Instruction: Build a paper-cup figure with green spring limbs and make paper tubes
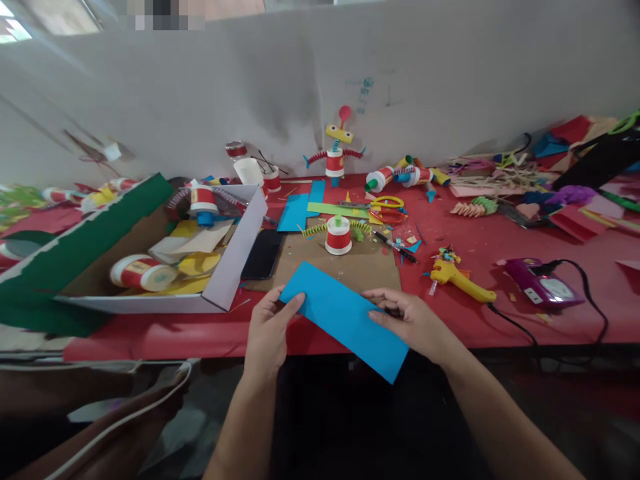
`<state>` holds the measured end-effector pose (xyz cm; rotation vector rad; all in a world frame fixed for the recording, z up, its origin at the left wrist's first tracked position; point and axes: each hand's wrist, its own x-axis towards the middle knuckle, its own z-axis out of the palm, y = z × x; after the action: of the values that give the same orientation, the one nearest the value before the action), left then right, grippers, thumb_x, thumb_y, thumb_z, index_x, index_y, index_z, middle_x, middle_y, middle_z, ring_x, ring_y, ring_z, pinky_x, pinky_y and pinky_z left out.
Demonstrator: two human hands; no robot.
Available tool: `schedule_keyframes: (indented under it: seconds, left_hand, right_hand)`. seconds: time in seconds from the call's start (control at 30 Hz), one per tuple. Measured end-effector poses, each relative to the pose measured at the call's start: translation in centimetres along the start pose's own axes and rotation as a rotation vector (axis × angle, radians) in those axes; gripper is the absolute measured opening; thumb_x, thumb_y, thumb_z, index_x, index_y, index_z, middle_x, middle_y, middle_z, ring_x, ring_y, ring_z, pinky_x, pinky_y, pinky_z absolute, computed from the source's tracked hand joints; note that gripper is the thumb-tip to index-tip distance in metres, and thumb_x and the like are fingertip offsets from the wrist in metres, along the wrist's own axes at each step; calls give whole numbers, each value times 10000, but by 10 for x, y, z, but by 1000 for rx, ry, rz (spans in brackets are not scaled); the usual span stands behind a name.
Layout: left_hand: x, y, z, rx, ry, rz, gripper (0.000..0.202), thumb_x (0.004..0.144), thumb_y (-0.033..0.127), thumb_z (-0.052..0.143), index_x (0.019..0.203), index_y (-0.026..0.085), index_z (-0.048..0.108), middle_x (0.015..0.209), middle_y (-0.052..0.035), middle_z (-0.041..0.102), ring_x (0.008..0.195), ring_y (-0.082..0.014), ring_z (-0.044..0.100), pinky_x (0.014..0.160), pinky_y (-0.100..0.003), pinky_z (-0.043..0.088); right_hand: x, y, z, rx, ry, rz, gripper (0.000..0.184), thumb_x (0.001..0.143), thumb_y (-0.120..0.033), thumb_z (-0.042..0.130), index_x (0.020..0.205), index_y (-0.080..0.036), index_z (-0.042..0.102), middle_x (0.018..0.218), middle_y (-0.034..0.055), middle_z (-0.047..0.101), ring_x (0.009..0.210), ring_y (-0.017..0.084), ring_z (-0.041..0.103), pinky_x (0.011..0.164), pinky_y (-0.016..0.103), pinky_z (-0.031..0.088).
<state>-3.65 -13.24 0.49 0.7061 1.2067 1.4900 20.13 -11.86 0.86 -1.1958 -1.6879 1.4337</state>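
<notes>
A blue paper strip (pixel 347 317) slants down to the right in front of me, held at both ends above the table's front edge. My left hand (pixel 273 327) pinches its upper left end, thumb on top. On the strip's upper right edge, my right hand (pixel 407 320) grips with thumb above and fingers behind. Just beyond stands a red and white paper cup (pixel 339 235) with yellow-green coiled paper arms, on a piece of brown cardboard (pixel 295 263). A black pen (pixel 395 247) lies beside that cup.
A cardboard box (pixel 235 267) with cups and paper is left, beside a black phone (pixel 263 255). Yellow-handled scissors (pixel 387 202) and blue paper (pixel 294 213) lie behind. Right are a yellow glue gun (pixel 463 280) and a corded purple device (pixel 543 283). A finished-looking cup figure (pixel 335 162) stands by the wall.
</notes>
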Motion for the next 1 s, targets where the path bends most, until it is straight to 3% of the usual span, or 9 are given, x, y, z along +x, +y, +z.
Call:
schedule_keyframes:
  seconds: [0.17,0.27,0.37,0.47,0.57,0.63,0.83,0.93,1.0]
  left_hand:
    - [1,-1,-3,-41,111,12,273,610,273,829,813,160,686,724,11,675,599,-80,585,567,-187,483]
    - [0,-4,-7,-37,159,32,299,597,293,834,806,157,668,703,19,654,571,-79,567,518,-181,467]
    - [-10,-8,-4,116,169,128,245,710,328,754,878,169,672,769,-1,683,648,-124,615,592,-237,516]
    - [-27,-15,7,547,122,480,190,823,260,634,988,200,706,958,-47,724,879,-206,652,812,-356,528]
    - [-43,-23,21,904,-74,879,361,834,100,564,1142,255,672,1188,-59,675,1099,-235,585,1003,-447,427]
    - [-49,-28,28,1001,-174,982,462,836,50,532,1235,270,608,1263,-61,636,1172,-226,542,1043,-461,393]
    - [-41,-37,25,1127,-266,1041,458,843,140,585,1292,223,551,1290,-97,617,1204,-242,540,1069,-469,370]
    - [-32,-33,21,1076,-229,1071,421,844,36,504,1197,236,617,1153,-64,697,1053,-200,637,1058,-450,374]
    - [-30,-28,22,953,-182,953,305,848,64,518,1060,219,672,1007,-48,736,931,-181,671,970,-384,453]
  right_hand:
    - [2,11,4,85,192,27,353,787,-349,669,1108,-216,609,1013,54,711,904,202,667,726,307,528]
    - [-1,17,8,247,244,56,457,759,-352,700,1168,-209,555,952,46,722,845,186,666,726,304,528]
    - [-4,16,17,395,312,95,507,749,-376,715,1185,-194,532,950,56,725,837,187,666,754,313,528]
    - [-6,10,29,422,375,73,518,783,-396,690,1235,-218,510,1025,61,715,892,201,666,789,327,524]
    - [-7,3,40,452,391,19,437,841,-411,627,1242,-265,535,1151,45,677,999,212,642,838,338,520]
    - [-8,2,47,560,370,0,369,879,-428,569,1215,-277,572,1180,36,664,1027,221,633,834,350,530]
    - [-14,-1,50,686,348,-27,303,895,-391,549,1151,-260,644,1121,43,683,965,222,647,786,351,546]
    - [-17,-8,42,530,289,-8,292,889,-376,537,1110,-236,666,1023,56,694,838,207,657,725,353,548]
    - [-18,-14,33,285,291,-38,300,861,-365,566,1109,-225,661,959,62,684,784,200,641,722,364,538]
